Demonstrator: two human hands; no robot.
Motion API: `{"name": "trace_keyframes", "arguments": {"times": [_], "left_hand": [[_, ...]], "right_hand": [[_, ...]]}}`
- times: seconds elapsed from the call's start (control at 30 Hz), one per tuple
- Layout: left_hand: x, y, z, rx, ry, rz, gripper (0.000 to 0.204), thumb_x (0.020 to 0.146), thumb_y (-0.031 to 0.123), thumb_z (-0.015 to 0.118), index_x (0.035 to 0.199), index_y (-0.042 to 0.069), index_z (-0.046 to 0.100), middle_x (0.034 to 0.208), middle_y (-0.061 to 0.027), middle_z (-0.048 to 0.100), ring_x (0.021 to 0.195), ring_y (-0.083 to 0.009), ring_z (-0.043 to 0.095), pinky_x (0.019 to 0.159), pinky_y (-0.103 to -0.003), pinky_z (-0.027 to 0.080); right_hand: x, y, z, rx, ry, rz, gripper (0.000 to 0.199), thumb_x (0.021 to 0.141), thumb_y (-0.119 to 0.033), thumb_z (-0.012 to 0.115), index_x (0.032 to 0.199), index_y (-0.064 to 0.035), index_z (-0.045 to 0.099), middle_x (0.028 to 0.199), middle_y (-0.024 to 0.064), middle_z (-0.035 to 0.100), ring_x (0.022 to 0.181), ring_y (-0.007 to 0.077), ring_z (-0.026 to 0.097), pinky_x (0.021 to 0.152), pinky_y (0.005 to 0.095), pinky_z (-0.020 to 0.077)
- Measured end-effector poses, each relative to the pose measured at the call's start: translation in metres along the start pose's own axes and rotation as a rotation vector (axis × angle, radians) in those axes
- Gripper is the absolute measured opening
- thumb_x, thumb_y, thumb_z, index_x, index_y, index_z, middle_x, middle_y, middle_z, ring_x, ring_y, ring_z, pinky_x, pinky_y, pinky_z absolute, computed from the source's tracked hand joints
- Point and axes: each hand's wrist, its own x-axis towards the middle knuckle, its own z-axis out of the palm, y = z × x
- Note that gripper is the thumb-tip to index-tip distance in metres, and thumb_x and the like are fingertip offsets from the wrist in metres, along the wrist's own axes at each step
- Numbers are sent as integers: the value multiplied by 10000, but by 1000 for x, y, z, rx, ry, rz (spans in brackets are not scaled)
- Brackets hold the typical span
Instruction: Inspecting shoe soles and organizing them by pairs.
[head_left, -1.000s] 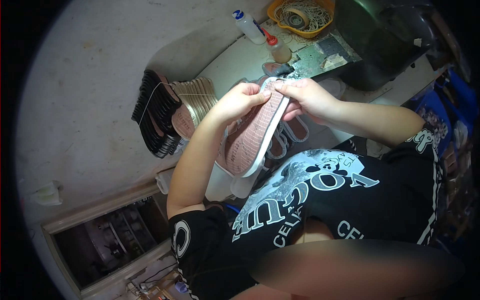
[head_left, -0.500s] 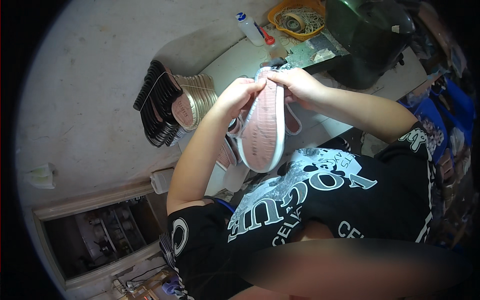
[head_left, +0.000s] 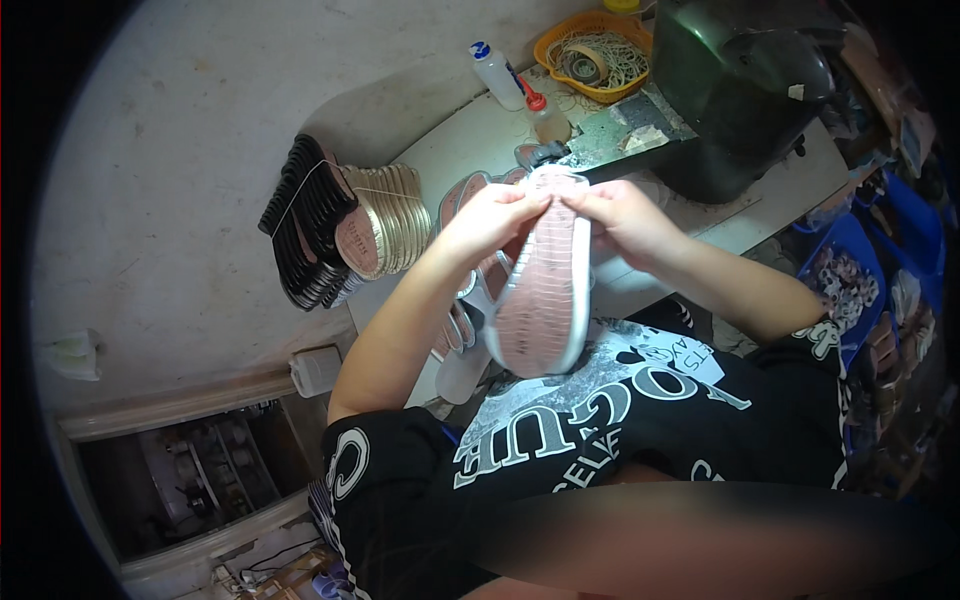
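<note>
A pink shoe sole [head_left: 545, 310] with a white rim and crosswise lines hangs in front of my chest, its narrower end up and its broad end down. My left hand [head_left: 497, 222] pinches it at the left edge near the top, thumb on the pink face. At the right edge my right hand [head_left: 630, 222] grips it the same way, thumb close to the other. Fingers behind the sole are hidden. Beyond and left of it, several more pink soles with pale rims [head_left: 468, 190] lie on the white table [head_left: 440, 140].
Tied stacks of black soles [head_left: 300, 215] and beige soles [head_left: 400, 215] stand by the wall. At the back are a white bottle [head_left: 497, 80], a red-tipped bottle [head_left: 545, 112] and a yellow basket [head_left: 548, 50]. A dark machine [head_left: 740, 90] occupies the right; blue bins [head_left: 850, 290] lie beyond.
Both hands and the sole have come down and slightly right, nearer my chest. More of the soles behind now shows. The grip at the upper end stays.
</note>
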Motion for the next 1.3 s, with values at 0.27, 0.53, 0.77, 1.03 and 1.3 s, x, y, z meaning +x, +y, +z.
{"name": "trace_keyframes", "arguments": {"times": [0.27, 0.53, 0.77, 1.03, 1.3], "left_hand": [[12, -12, -33, -94, 43, -56, 327, 885, 321, 636, 809, 3, 638, 690, -43, 635, 533, -77, 569, 492, -213, 453], [9, 0, -28, 32, 8, -140, 393, 881, 353, 634, 682, 16, 596, 511, -30, 539, 337, -93, 460, 310, -213, 351], [15, -4, -38, -62, -1, -65, 376, 888, 349, 622, 692, 29, 611, 525, -28, 569, 325, -69, 437, 316, -198, 327], [20, -1, -31, -2, 30, -115, 432, 892, 358, 596, 620, 23, 586, 452, -87, 552, 308, -109, 443, 317, -224, 339], [25, -5, -39, 73, 118, -104, 471, 865, 421, 619, 583, 47, 576, 433, -54, 526, 309, -108, 409, 327, -250, 296]], "right_hand": [[25, 15, 17, 202, -54, -27, 319, 935, -227, 556, 973, 83, 624, 911, 153, 669, 785, 172, 676, 668, 254, 566], [21, 2, 9, 52, -14, 72, 315, 924, -249, 575, 977, 54, 642, 898, 127, 683, 758, 147, 672, 646, 255, 548], [33, 5, 14, 110, -12, -1, 297, 934, -261, 562, 962, 24, 644, 893, 100, 677, 745, 112, 657, 613, 223, 527], [11, -12, -2, 57, -16, 155, 310, 914, -204, 585, 1043, 76, 618, 947, 119, 671, 777, 143, 654, 712, 252, 525], [-48, -5, 11, -88, 3, 163, 303, 855, -149, 665, 1094, 34, 630, 997, 75, 670, 895, 111, 620, 827, 273, 482]]}}
